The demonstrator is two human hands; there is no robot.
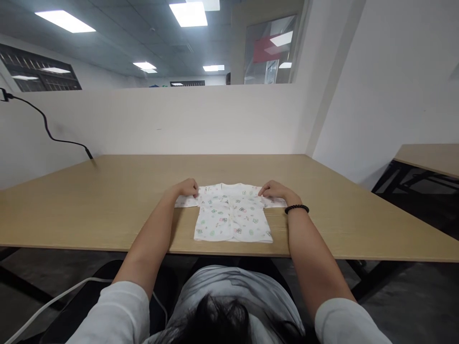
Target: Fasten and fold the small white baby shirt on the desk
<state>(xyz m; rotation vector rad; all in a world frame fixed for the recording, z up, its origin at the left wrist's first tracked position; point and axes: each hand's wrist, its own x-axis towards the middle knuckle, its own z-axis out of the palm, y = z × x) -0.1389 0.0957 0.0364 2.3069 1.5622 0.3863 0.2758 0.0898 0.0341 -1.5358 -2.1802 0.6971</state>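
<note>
A small white baby shirt (233, 215) with a green and pink print lies spread flat on the table, collar toward the wall and hem toward me. Both sleeves stretch out sideways. My left hand (188, 187) is closed at the left shoulder seam, its fingers curled down onto the cloth and partly hiding the sleeve. At the opposite shoulder, my right hand (275, 189) pinches the fabric with thumb and fingers together. A black beaded bracelet (297, 209) circles my right wrist.
The shirt rests near the front edge of a wooden table (118, 205). A white partition wall (201, 119) stands behind it. From the left, a black cable (46, 125) runs down to the tabletop. Another table (430, 157) stands at the far right.
</note>
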